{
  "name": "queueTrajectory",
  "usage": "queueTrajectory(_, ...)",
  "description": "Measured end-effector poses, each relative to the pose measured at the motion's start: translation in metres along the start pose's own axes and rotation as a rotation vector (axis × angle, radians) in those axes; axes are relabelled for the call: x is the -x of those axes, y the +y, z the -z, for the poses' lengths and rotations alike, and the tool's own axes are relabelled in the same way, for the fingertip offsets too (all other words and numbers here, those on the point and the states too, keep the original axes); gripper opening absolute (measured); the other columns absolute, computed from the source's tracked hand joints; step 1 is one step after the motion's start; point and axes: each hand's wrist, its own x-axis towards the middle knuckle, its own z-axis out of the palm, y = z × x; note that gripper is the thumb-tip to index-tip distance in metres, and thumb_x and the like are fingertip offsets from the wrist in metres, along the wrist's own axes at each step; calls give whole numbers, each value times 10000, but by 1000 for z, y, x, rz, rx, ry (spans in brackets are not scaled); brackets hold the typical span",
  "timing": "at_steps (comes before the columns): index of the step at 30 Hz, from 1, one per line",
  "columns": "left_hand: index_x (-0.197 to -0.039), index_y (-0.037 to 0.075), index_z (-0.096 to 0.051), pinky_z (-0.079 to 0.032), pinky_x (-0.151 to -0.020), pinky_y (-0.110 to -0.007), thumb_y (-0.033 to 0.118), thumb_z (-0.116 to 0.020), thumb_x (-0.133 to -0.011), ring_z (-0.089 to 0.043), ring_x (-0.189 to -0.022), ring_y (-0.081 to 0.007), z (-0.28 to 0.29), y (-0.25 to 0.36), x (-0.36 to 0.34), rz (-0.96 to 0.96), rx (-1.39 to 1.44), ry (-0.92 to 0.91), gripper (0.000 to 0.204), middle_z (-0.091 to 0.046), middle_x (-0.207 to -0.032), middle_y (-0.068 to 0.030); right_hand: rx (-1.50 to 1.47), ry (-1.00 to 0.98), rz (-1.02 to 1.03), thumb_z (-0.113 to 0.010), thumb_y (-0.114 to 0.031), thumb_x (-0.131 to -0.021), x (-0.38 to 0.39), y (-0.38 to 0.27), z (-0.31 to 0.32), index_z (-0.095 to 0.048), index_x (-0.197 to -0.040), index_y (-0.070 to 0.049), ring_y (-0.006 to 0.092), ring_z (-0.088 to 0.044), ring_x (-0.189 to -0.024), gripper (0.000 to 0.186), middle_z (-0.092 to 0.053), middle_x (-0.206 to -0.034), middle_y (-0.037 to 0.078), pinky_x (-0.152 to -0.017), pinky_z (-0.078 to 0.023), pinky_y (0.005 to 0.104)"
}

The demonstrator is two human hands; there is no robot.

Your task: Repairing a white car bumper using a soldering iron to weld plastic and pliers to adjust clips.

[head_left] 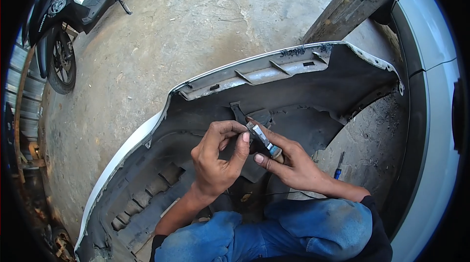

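Note:
A narrow silver-and-blue object (265, 140) with a tan lower end lies in the fingers of my right hand (296, 164), which are closed around it. I cannot make out its exact kind. My left hand (215, 159) pinches thumb and forefinger together at the object's upper tip; whatever sits in that pinch is too small to name. Both hands are held over a car bumper (274, 73), its dark inner side facing up and its outer edge white. Rough dark marks (293, 52) show along its far rim. Just beyond my fingertips a black bracket (238, 112) stands on the inner side.
A blue-handled tool (338, 171) with a thin shaft lies on the concrete floor (196, 27) at my right. A thin black cable (303, 193) runs near my knees. A wooden post (357, 5) and pale car body (435, 66) border the right; a motorbike (61, 41) stands far left.

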Motion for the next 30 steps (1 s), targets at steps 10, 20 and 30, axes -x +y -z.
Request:
queueTrajectory(10, -1071, -74, -647, -659, -847, -330, 10, -753, -978, -786, -957, -203, -1, 16, -4, 105, 21, -130, 164, -746, -1021, -162, -252, -17, -252, -705, -206, -1063, 1, 3, -4, -415, -1648, -11, 307, -533, -1474, 681, -551, -1583, 269, -1201, -433, 433)
queueTrajectory(20, -1030, -23, -654, -481, -623, -226, 43, -765, -980, -637, -698, -47, -2, 14, -4, 42, -45, -93, 138, -761, -801, -82, -175, -5, -151, -681, -193, -1076, 1, 5, -4, -430, -1648, -41, 329, -491, -1515, 643, -514, -1632, 235, -1212, -423, 437)
queueTrajectory(30, -1049, -74, -660, -623, -798, -276, 34, -769, -981, -774, -875, -140, -8, 3, 2, 88, -4, -158, 168, -788, -940, -142, -115, -23, -336, -684, -212, -1070, 3, -2, 0, -423, -1677, -158, 202, -689, -1170, 663, -699, -1423, 198, -993, -549, 399)
